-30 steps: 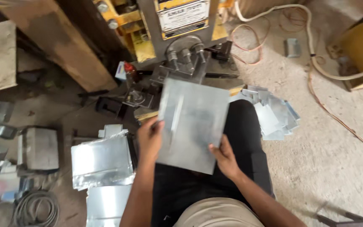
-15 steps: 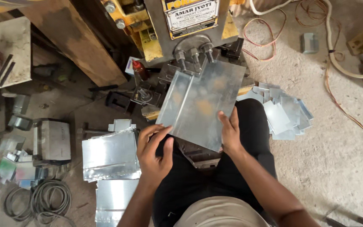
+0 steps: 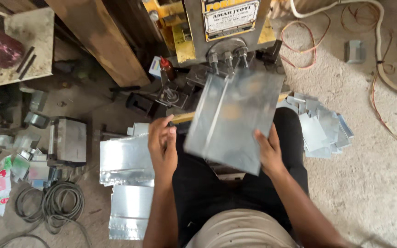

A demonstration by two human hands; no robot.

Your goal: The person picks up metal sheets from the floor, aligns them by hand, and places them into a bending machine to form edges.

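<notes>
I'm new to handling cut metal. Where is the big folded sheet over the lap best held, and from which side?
Probably by its long side edges, from both sides. The sheet is broad, thin and tilted toward the press. The right hand already grips its right edge; the left hand is open by its left edge.

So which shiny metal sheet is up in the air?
The big sheet the right hand holds before the press; the other sheets lie on the floor.

The metal sheet point(image 3: 235, 119) looks dull, smooth galvanised grey, the floor point(image 3: 368, 183) rough concrete, the beam point(image 3: 99, 41) bare wood.
</notes>
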